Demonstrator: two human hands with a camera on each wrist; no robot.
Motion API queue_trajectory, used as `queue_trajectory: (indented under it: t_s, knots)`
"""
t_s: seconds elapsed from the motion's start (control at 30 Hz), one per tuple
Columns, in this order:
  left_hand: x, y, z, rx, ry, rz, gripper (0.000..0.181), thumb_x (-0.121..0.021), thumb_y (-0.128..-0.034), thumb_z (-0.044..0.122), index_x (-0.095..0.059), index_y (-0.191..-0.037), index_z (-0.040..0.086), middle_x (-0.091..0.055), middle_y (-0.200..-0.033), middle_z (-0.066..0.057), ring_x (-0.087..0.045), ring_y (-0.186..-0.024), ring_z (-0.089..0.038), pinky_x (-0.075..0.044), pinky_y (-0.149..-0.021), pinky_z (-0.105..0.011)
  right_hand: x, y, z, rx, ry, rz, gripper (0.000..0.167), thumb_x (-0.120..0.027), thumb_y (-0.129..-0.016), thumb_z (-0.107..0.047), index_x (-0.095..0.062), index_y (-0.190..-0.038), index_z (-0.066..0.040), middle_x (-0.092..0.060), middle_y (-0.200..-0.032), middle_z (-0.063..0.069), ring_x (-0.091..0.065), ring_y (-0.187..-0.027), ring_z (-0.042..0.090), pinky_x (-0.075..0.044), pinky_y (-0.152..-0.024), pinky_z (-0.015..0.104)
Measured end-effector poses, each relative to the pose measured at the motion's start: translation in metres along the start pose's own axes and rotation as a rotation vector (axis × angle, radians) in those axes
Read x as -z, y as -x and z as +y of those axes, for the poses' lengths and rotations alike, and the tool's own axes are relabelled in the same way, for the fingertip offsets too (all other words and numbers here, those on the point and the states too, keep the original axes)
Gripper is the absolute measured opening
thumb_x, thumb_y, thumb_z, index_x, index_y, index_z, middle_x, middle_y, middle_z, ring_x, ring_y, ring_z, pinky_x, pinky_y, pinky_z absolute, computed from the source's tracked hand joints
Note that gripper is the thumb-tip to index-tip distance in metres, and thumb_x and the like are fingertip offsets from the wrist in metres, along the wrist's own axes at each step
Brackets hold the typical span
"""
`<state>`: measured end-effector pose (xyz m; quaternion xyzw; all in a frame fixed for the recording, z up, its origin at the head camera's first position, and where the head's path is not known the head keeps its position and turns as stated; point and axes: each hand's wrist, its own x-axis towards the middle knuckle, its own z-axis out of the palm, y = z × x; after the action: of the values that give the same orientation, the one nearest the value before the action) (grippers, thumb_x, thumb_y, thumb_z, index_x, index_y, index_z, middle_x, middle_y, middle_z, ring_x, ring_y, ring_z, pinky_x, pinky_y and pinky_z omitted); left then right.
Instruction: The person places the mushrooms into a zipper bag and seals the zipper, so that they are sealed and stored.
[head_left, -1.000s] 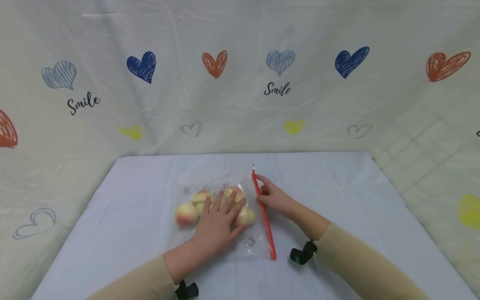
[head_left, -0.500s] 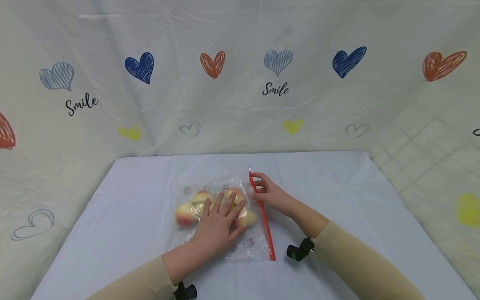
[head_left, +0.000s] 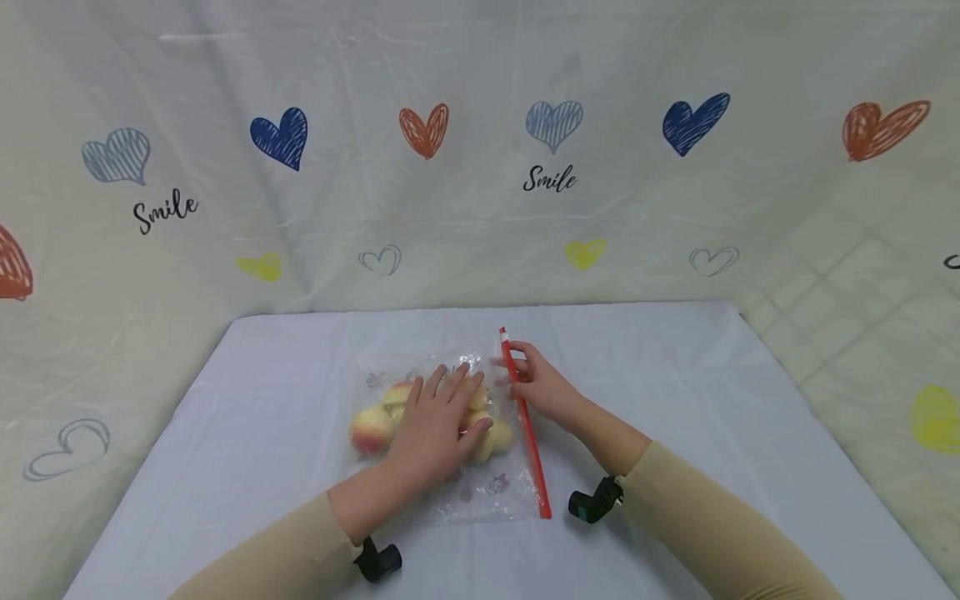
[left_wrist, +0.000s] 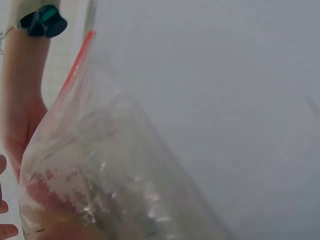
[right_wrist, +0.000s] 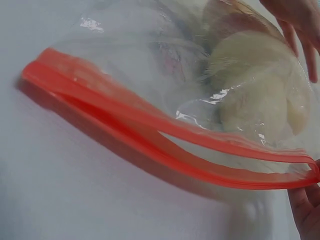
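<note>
A clear zip bag (head_left: 450, 492) with a red zip strip (head_left: 534, 454) lies on the table and holds several yellow-and-red fruits, which look like peaches (head_left: 372, 430). My left hand (head_left: 431, 433) rests on top of the fruits through the plastic, its fingers extended. At the far end of the strip, my right hand (head_left: 546, 390) pinches the red edge between thumb and fingers. In the right wrist view, the two red lips of the bag's mouth (right_wrist: 200, 177) stand apart near the right-hand fingers (right_wrist: 303, 210). Plastic fills much of the left wrist view.
A white cloth (head_left: 255, 433) covers the table. Behind it hangs a pale backdrop (head_left: 480, 217) printed with hearts and "Smile". Wrist cameras (head_left: 595, 502) sit on both forearms.
My left hand has shifted slightly away from me on the fruits, its thumb lifting a little. The right-hand fingers have moved along the strip's far end, and that end has shifted slightly left.
</note>
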<state>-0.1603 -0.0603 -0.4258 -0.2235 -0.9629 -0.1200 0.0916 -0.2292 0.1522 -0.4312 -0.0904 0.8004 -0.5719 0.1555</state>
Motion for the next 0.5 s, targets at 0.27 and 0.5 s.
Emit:
queue_trajectory:
  t_s: [0.27, 0.5]
  knots:
    - [0.013, -0.032, -0.010, 0.042, 0.057, 0.068, 0.062, -0.056, -0.0976, 0.048, -0.044, -0.151, 0.019, -0.045, -0.152, -0.004, -0.038, -0.140, -0.031, -0.030, -0.114, -0.053, -0.001, -0.001, 0.000, 0.052, 0.010, -0.007, 0.072, -0.056, -0.094, 0.005, -0.026, -0.155, -0.020, -0.057, -0.142, 0.009, -0.061, -0.120, 0.027, -0.051, -0.096, 0.040]
    - [0.019, -0.060, -0.022, 0.077, 0.219, 0.065, 0.057, -0.065, -0.0959, 0.035, -0.048, -0.148, 0.022, -0.052, -0.147, -0.001, -0.045, -0.137, -0.023, -0.036, -0.111, -0.043, -0.001, -0.001, -0.002, 0.077, 0.002, -0.023, 0.071, -0.054, -0.093, 0.007, -0.029, -0.153, -0.021, -0.058, -0.140, 0.010, -0.061, -0.120, 0.028, -0.052, -0.095, 0.039]
